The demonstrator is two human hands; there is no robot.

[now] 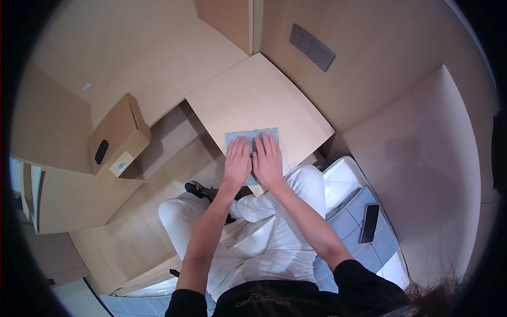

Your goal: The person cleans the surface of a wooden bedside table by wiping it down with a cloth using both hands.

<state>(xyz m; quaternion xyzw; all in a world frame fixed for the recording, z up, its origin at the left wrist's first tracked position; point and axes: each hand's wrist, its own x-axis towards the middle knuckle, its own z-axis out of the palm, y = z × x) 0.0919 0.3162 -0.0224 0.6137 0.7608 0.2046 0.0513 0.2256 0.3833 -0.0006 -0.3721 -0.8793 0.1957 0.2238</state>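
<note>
A grey-blue cloth (pixel 235 134) lies flat on the near part of a pale wooden tabletop (pixel 264 90). My left hand (pixel 238 160) rests palm down on its left half, fingers stretched out and pointing away from me. Beside it, my right hand (pixel 268 158) presses flat on the right half, its fingers a little apart. The two hands nearly meet at the thumbs. They cover most of the cloth's middle, and its lower edge shows only in part between my wrists.
To the left a brown cardboard box (pixel 119 134) carries a small black object (pixel 101 151). A phone (pixel 369 223) lies on the blue checked bedding (pixel 348 216) at my right. Grey wall sockets (pixel 312 47) sit beyond the tabletop. A padded beige panel (pixel 422 174) stands at the right.
</note>
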